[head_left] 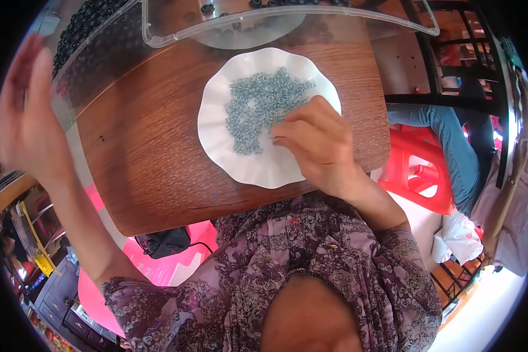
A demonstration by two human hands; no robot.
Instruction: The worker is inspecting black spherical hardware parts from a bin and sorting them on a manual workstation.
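A white plate with a wavy rim (214,146) rests on the wooden table, holding many small, clear bluish-grey rings (264,100). Over the plate's right side, my right hand (320,141) has its thumb and fingertips pinched together beside the rings. Whatever lies in that pinch is too small to make out. Off the table's left side, my left hand (29,117) is raised and somewhat blurred, its fingers stretched out with nothing visible in them. It is near a heap of small black beads (79,35) at the far left.
A clear plastic tray (293,10) with some black pieces crosses the table's far side. Pink plastic (176,264) and a black bag (163,242) are below the near edge. At right are a red stool (419,170), another person's jeans-clad leg (452,146) and a white bag (457,237).
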